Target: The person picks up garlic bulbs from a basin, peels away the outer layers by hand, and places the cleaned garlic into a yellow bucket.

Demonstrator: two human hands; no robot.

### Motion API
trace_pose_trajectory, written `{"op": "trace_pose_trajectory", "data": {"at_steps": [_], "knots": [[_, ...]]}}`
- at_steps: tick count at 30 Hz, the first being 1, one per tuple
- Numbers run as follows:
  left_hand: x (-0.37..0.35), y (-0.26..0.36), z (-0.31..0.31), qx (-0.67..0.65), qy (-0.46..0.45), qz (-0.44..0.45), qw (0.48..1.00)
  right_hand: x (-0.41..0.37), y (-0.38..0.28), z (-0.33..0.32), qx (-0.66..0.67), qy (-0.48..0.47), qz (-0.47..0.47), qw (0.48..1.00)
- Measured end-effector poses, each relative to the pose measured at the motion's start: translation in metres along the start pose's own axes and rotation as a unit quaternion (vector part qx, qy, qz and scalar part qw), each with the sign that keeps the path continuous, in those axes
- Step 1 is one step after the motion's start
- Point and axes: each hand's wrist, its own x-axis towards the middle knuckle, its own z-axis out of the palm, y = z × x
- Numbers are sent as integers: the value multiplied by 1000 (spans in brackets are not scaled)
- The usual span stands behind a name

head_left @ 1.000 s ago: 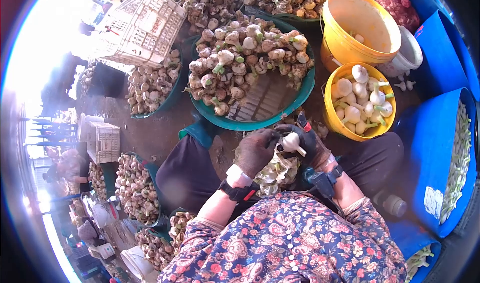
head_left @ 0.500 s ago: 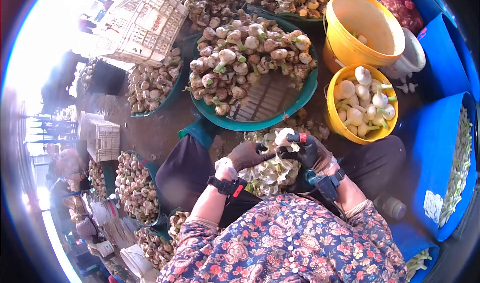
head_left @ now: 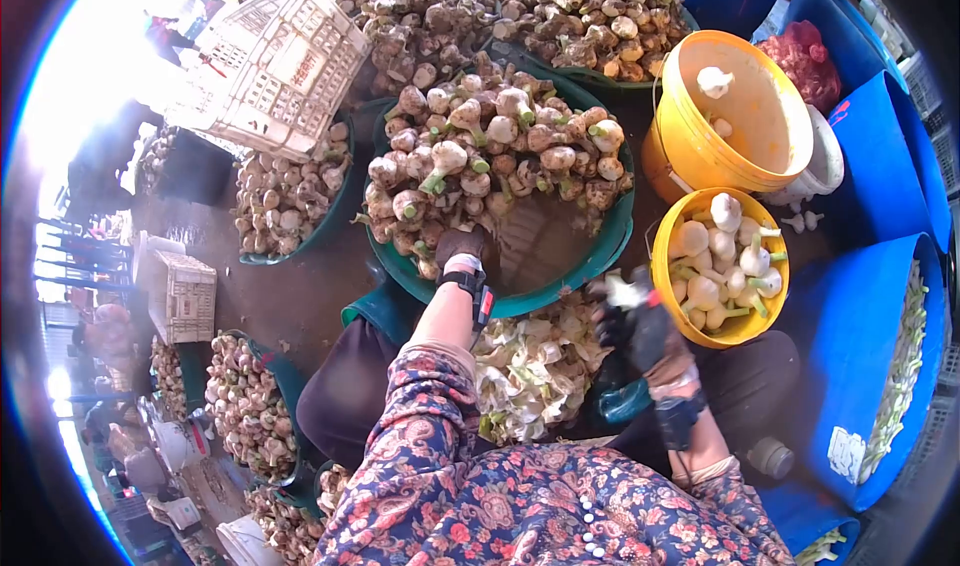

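My left hand (head_left: pixel 468 250), in a dark glove, reaches into the near side of a green basin (head_left: pixel 625 228). It touches the soil-stained garlic bulbs (head_left: pixel 450 156) heaped there, and its fingers are hidden. My right hand (head_left: pixel 640 328), gloved in black with red on a finger, is smeared by motion beside the small yellow bucket (head_left: pixel 665 284). A whitish blur shows at its fingertips; I cannot make out what it is. Clean white garlic bulbs (head_left: pixel 722 256) fill that bucket. One white bulb (head_left: pixel 715 82) shows against the inside of the larger yellow bucket (head_left: pixel 690 156).
Garlic peelings (head_left: pixel 535 371) are piled between my knees. More heaped garlic (head_left: pixel 600 16) stands behind the basin and along the left. White plastic crates (head_left: pixel 285 66) are at the upper left. Blue containers (head_left: pixel 850 366) line the right side, one holding cut stems (head_left: pixel 900 366).
My left hand has moved forward into the basin. My right hand has swung right, and the bulb it held is out of it. A white bulb now shows at the larger bucket's mouth.
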Motion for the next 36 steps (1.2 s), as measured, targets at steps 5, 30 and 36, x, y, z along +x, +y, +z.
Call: {"op": "trace_pose_trajectory", "data": {"at_steps": [5,30,36], "knots": [[-36,-39,-1,-266,-137,168,939,27,37,-1,-117,121,82,982],[-219,-12,-49,-118,-86,471,870,15,38,14,-560,88,-278,775],[-201,-29,-48,-445,-372,268,769,2,30,9,-289,-3,-83,954]]}}
